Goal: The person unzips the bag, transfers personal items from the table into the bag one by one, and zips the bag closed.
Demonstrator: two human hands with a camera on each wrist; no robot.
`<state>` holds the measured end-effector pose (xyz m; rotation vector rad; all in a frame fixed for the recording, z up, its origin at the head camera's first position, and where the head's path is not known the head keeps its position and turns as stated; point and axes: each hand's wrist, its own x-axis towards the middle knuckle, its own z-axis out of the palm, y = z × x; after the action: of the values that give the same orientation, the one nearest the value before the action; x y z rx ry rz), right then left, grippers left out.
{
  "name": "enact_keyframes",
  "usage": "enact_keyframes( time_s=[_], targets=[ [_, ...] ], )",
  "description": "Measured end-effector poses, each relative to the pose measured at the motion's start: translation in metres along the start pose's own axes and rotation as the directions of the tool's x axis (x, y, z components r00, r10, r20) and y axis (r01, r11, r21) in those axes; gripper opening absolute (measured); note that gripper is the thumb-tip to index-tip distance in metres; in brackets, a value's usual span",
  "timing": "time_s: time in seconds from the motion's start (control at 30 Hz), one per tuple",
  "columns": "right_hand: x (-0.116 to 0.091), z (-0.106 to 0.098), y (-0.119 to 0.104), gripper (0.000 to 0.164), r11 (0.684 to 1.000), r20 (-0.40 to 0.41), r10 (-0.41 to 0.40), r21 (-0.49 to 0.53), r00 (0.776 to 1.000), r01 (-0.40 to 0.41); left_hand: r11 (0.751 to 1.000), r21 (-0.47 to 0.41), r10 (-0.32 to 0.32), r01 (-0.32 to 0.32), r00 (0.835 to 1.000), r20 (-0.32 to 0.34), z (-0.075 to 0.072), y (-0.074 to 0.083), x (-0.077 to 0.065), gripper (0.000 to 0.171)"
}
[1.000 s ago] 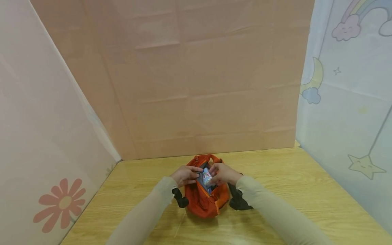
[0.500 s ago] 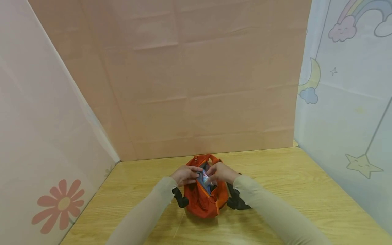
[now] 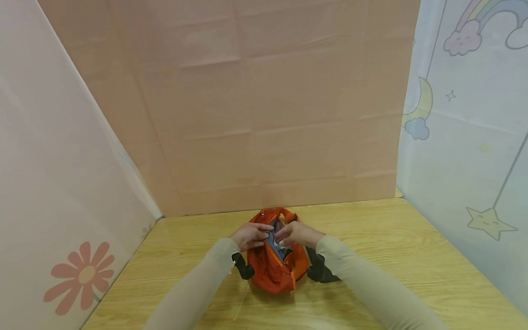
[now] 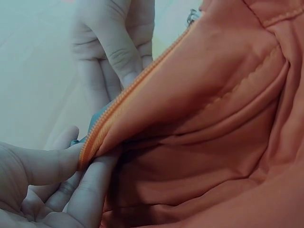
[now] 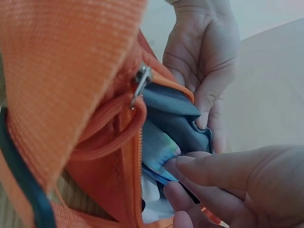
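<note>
An orange zippered bag [image 3: 272,277] lies on the table with its mouth unzipped and its grey lining [image 5: 175,126] showing. My left hand [image 3: 249,236] pinches the left edge of the opening, thumb on one side of the orange zipper [image 4: 128,97] and fingers on the other. At the mouth is my right hand [image 3: 303,234], its fingers loosely bent and reaching in. Its fingertips touch a pale, colourful printed item [image 5: 159,145] inside the bag, with no clear grip round it. Most of that item is hidden by the lining and fingers.
A metal zipper pull [image 5: 141,83] with an orange cord hangs at one end of the opening. Black straps [image 3: 319,268] lie to the bag's right on the wooden table [image 3: 396,256]. A tan panel [image 3: 264,114] stands behind, with printed walls at both sides.
The printed item has sunk deeper into the bag and shows less. My right fingers have shifted slightly and loosened from it. My left hand stays on the bag's edge.
</note>
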<state>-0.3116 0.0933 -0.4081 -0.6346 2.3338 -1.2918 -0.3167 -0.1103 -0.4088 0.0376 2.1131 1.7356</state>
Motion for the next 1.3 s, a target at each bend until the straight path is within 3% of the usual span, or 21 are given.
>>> enact_keyframes(
  time_s=[0.13,0.4,0.57,0.8,1.07,1.3],
  targets=[
    [0.002,0.0,0.002,0.04,0.998,0.058,-0.024,0.059,0.998,0.021,1.0,0.001,-0.005,0.005,1.0,0.007,-0.001,0.001,0.0,0.037],
    [0.001,-0.006,0.008,0.043,0.997,0.061,-0.019,0.081,0.998,0.014,1.0,0.001,-0.011,0.011,1.0,0.002,-0.002,0.0,0.0,0.036],
    [-0.007,-0.022,0.013,0.042,0.993,0.021,0.011,0.114,1.0,-0.013,1.0,-0.009,-0.013,0.013,1.0,-0.008,-0.003,-0.002,-0.001,0.035],
    [-0.028,-0.053,0.022,0.049,0.986,0.01,-0.021,0.167,1.0,0.019,1.0,-0.018,-0.013,0.012,1.0,-0.018,-0.004,-0.002,0.001,0.036],
    [-0.042,-0.083,0.052,0.045,0.976,-0.047,-0.054,0.208,0.997,0.062,1.0,-0.03,-0.004,0.004,1.0,-0.013,-0.004,-0.001,0.001,0.037],
    [-0.039,-0.089,0.078,0.045,0.98,-0.083,-0.034,0.195,0.996,0.05,1.0,-0.026,-0.007,0.006,1.0,-0.013,-0.004,-0.001,0.002,0.037]
  ],
)
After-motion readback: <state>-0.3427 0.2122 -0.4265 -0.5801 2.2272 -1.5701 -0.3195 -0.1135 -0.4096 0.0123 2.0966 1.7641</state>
